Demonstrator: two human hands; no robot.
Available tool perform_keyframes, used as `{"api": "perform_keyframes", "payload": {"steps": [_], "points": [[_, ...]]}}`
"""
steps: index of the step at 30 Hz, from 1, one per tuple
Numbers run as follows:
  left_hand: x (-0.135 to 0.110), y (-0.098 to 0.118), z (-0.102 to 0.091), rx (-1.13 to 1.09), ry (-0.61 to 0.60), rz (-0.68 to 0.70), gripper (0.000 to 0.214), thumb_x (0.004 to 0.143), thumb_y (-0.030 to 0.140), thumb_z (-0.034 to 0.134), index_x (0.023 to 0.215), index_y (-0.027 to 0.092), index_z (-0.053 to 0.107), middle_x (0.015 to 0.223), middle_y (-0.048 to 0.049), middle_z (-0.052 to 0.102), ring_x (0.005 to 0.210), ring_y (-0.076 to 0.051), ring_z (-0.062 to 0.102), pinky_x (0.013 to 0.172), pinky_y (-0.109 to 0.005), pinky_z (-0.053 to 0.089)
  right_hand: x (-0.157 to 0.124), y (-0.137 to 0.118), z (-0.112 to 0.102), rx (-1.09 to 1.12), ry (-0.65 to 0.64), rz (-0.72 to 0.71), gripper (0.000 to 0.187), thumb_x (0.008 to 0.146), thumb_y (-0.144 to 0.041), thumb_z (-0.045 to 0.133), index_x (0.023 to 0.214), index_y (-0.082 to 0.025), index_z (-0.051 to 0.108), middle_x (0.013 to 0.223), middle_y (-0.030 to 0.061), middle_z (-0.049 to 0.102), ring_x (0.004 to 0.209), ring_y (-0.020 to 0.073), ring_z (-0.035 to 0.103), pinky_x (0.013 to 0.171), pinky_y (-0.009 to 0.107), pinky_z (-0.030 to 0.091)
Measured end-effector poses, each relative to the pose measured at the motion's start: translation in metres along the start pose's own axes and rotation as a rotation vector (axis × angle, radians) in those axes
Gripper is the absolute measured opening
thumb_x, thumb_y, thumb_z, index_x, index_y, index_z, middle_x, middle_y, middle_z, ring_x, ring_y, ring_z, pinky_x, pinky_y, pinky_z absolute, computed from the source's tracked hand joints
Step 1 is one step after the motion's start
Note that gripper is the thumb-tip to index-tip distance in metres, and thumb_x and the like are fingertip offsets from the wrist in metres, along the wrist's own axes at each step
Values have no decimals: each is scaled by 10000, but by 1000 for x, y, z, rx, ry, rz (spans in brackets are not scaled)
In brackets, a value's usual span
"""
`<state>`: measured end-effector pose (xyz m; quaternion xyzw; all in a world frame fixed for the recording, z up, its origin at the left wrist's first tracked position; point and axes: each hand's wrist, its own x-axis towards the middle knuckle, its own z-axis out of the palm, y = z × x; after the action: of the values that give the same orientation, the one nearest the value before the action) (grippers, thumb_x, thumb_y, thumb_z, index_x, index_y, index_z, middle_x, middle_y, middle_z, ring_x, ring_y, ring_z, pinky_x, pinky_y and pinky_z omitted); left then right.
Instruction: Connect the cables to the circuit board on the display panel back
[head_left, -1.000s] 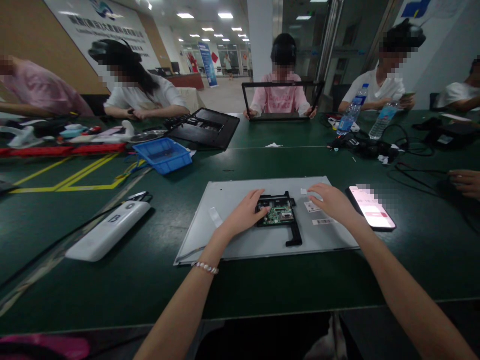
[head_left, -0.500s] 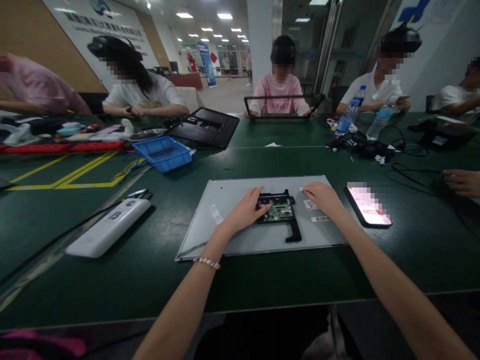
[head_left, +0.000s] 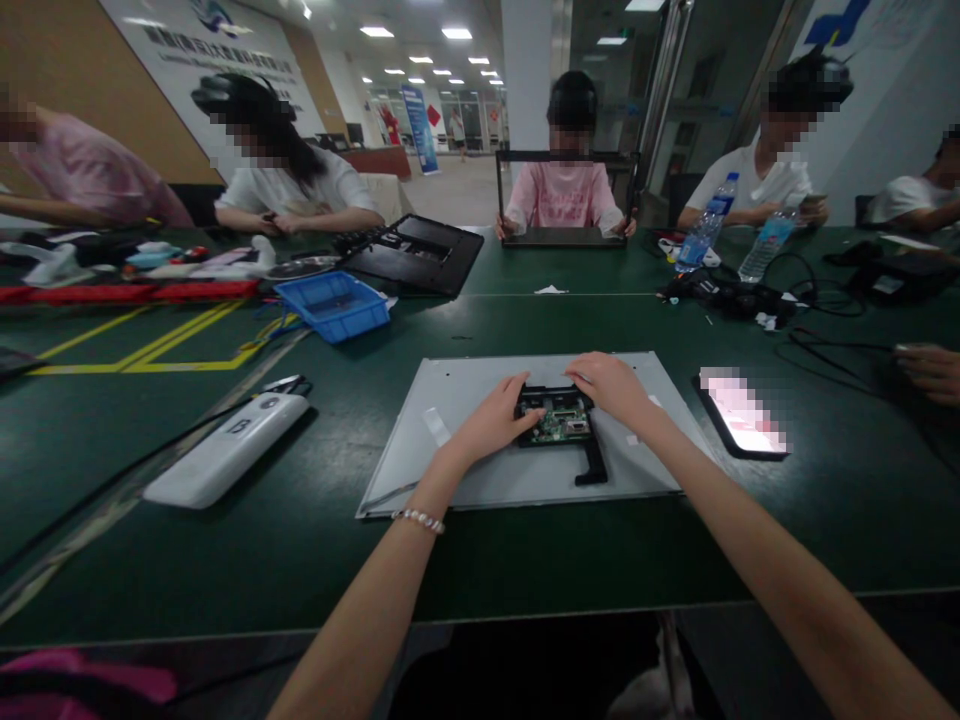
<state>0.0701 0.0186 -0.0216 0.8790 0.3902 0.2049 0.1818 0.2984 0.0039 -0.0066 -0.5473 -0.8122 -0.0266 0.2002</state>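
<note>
A green circuit board (head_left: pixel 559 424) sits in a black plastic bracket (head_left: pixel 594 464), which lies on a flat grey-white panel (head_left: pixel 480 485). My left hand (head_left: pixel 495 418) grips the bracket's left end, its thumb over the edge of the board and its fingers along the far side. At the bracket's far right corner, my right hand (head_left: pixel 609 385) is closed in a pinch. Something small and pale shows at those fingertips, too small to name. A strip of clear tape (head_left: pixel 435 427) is on the panel, left of my left hand.
A lit phone (head_left: pixel 739 415) lies right of the panel, a white power bank (head_left: pixel 229 450) left. Farther off are a blue tray (head_left: pixel 334 310), an open black casing (head_left: pixel 416 255), bottles (head_left: pixel 705 225) and cables (head_left: pixel 727 295). Across the table a person holds a black frame (head_left: pixel 566 240).
My right hand has moved left from the panel's labels to the bracket's far right corner, still pinched. My left hand keeps its grip. The person opposite has raised the black frame upright.
</note>
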Motion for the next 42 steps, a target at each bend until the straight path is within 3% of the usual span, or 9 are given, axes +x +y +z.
{"api": "perform_keyframes", "payload": {"steps": [4, 10, 19, 24, 29, 33, 38, 42], "points": [[0, -2, 2, 33, 14, 17, 583, 881, 450, 479, 1372, 186, 308, 1366, -120, 425, 1256, -248, 422, 1053, -384, 348, 6, -11, 12, -71, -109, 7, 245, 901, -197, 447, 958, -182, 685, 970, 89, 689, 949, 212, 605, 808, 291, 433], [0, -2, 2, 47, 13, 16, 554, 886, 433, 482, 1364, 198, 332, 1357, -115, 438, 1248, -251, 432, 1047, -399, 356, 2, -12, 14, -110, -153, 32, 271, 902, -181, 416, 960, -161, 680, 952, 111, 687, 959, 220, 606, 827, 287, 427], [-2, -6, 3, 43, 14, 24, 579, 895, 483, 440, 1372, 178, 313, 1378, -128, 408, 1259, -258, 414, 1060, -392, 341, 0, -11, 19, 28, -115, 71, 252, 885, -177, 435, 994, -167, 662, 1018, 94, 677, 991, 201, 598, 880, 287, 424], [-2, -3, 0, 39, -8, 15, 593, 902, 484, 431, 1394, 197, 266, 1393, -123, 389, 1257, -256, 414, 1050, -391, 346, -7, 0, 3, 95, -80, 118, 301, 874, -233, 461, 1116, -143, 615, 1170, 113, 624, 1105, 222, 551, 953, 323, 399], [-2, 11, -5, 99, 34, 68, 529, 931, 451, 393, 1386, 207, 279, 1433, -102, 333, 1307, -234, 346, 1089, -376, 284, -38, 38, -17, 96, -169, 244, 345, 819, -266, 537, 1122, -123, 619, 1164, 143, 617, 1098, 264, 554, 954, 378, 402], [-4, 31, -4, 172, -14, 188, 483, 934, 404, 416, 1372, 227, 311, 1429, -85, 344, 1322, -222, 319, 1099, -374, 262, -67, 62, -17, 129, -193, 349, 364, 764, -314, 593, 1090, -159, 639, 1120, 135, 610, 998, 260, 592, 879, 375, 443], [-5, 55, 2, 315, -77, 335, 446, 931, 385, 435, 1330, 197, 367, 1410, -89, 375, 1348, -232, 262, 1111, -406, 214, -78, 66, -8, 244, -162, 395, 279, 739, -290, 596, 981, -171, 664, 1049, 112, 614, 899, 221, 612, 817, 344, 459], [-6, 63, 8, 397, -104, 382, 447, 923, 388, 454, 1321, 197, 382, 1381, -87, 410, 1329, -236, 291, 1108, -413, 204, -77, 58, -7, 376, -107, 415, 172, 743, -240, 559, 889, -186, 634, 915, 67, 645, 816, 187, 620, 726, 304, 472]]}}
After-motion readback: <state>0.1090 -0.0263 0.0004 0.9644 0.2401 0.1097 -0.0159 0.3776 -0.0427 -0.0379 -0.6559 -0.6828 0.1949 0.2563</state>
